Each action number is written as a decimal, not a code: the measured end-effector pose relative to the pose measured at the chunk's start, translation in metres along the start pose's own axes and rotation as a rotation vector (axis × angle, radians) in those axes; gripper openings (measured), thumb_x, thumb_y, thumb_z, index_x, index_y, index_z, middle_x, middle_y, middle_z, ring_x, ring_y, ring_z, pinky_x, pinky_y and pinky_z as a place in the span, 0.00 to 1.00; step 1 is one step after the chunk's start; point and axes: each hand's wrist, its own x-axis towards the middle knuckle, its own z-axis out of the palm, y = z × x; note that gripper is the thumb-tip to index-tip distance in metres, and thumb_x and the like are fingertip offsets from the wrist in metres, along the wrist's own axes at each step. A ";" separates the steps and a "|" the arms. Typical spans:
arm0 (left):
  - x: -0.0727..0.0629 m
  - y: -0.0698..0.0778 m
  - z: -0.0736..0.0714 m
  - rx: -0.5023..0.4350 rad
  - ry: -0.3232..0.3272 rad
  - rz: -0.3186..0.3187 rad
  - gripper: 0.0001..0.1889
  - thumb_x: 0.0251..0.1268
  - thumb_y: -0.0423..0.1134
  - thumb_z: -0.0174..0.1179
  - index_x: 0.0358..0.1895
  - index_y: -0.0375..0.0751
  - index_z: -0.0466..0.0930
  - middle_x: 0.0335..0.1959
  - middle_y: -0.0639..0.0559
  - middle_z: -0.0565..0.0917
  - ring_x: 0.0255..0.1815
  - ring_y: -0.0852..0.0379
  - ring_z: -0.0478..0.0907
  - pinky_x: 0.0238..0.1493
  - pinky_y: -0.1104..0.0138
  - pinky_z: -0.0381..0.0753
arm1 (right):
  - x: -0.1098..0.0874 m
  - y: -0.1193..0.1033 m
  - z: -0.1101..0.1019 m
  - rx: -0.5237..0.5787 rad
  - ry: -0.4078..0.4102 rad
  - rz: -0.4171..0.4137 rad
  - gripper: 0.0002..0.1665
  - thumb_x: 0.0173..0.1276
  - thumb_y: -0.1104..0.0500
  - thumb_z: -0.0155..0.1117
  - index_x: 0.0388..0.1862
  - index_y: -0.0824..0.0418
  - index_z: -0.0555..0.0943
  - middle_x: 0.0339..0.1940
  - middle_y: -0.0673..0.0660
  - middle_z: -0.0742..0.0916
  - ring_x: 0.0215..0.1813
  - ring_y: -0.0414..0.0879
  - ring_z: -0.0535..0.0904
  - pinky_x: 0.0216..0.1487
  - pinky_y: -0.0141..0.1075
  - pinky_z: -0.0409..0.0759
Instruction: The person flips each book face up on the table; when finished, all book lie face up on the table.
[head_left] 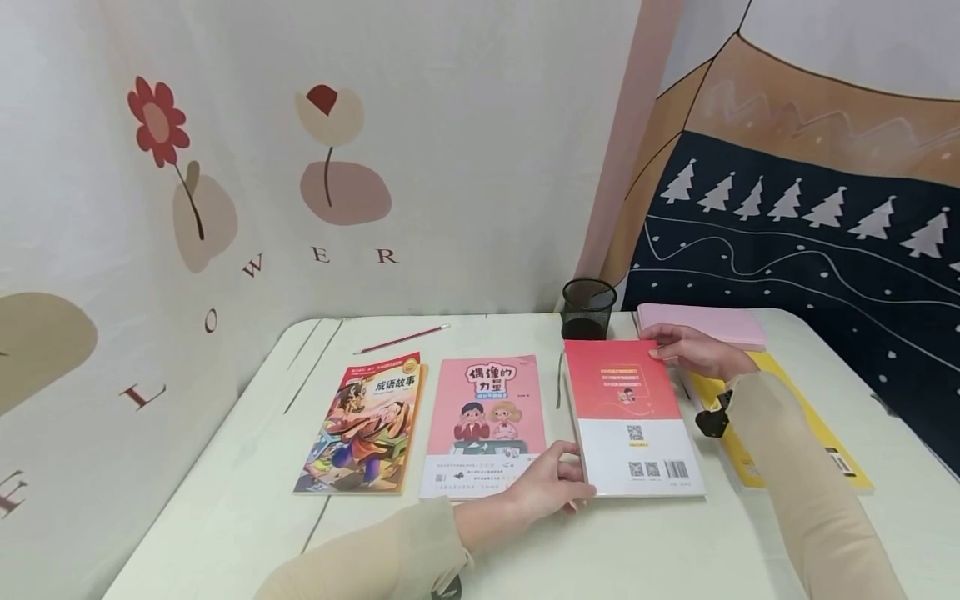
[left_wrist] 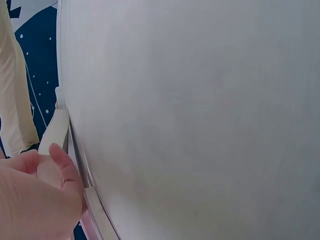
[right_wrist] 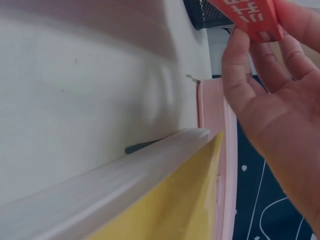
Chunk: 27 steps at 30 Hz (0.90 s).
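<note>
A red-and-white book (head_left: pixel 628 418) lies back cover up, barcode and QR codes toward the front, angled above the tabletop at its right side. My left hand (head_left: pixel 546 485) grips its lower left corner with curled fingers; in the left wrist view this hand (left_wrist: pixel 42 202) partly hides what it holds. At the top right corner, my right hand (head_left: pixel 693 350) pinches the red cover between thumb and fingers. The right wrist view shows the book's red spine end (right_wrist: pixel 255 20) between thumb and fingers of that hand (right_wrist: pixel 285 95), raised off the table.
Left of the held book lie a pink book (head_left: pixel 487 425) and a colourful storybook (head_left: pixel 367 425). A pencil (head_left: pixel 402 339) lies behind them. At the back stand a black mesh pen holder (head_left: pixel 588 308) and a pink block-like item (head_left: pixel 697 323). A yellow book (head_left: pixel 810 425) lies under the right forearm.
</note>
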 end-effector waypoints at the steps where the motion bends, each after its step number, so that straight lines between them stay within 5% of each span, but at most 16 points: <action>1: 0.000 0.000 0.000 0.002 -0.005 -0.003 0.22 0.52 0.29 0.60 0.51 0.40 0.65 0.29 0.52 0.78 0.25 0.56 0.75 0.24 0.66 0.77 | 0.000 0.000 0.000 0.000 0.005 0.011 0.22 0.64 0.65 0.52 0.55 0.68 0.62 0.45 0.55 0.77 0.47 0.49 0.72 0.49 0.38 0.72; 6: 0.001 0.000 0.002 -0.069 -0.021 -0.007 0.23 0.52 0.28 0.60 0.52 0.40 0.65 0.28 0.50 0.77 0.27 0.54 0.77 0.27 0.65 0.79 | -0.003 -0.001 0.002 -0.014 0.046 0.079 0.31 0.62 0.65 0.54 0.61 0.71 0.55 0.48 0.57 0.74 0.48 0.51 0.70 0.49 0.40 0.72; 12: 0.005 -0.003 0.000 -0.247 -0.046 -0.010 0.25 0.53 0.23 0.56 0.56 0.31 0.61 0.31 0.43 0.76 0.30 0.47 0.80 0.34 0.63 0.80 | -0.004 -0.005 0.002 -0.064 0.043 0.055 0.32 0.62 0.64 0.54 0.62 0.73 0.54 0.52 0.63 0.72 0.49 0.51 0.69 0.49 0.39 0.72; 27: 0.002 0.003 -0.010 -0.358 -0.045 0.018 0.26 0.58 0.24 0.51 0.61 0.25 0.55 0.37 0.41 0.79 0.38 0.47 0.79 0.41 0.64 0.77 | -0.004 -0.017 -0.002 -0.141 0.089 0.088 0.35 0.63 0.57 0.56 0.64 0.68 0.56 0.54 0.67 0.71 0.47 0.53 0.73 0.53 0.45 0.70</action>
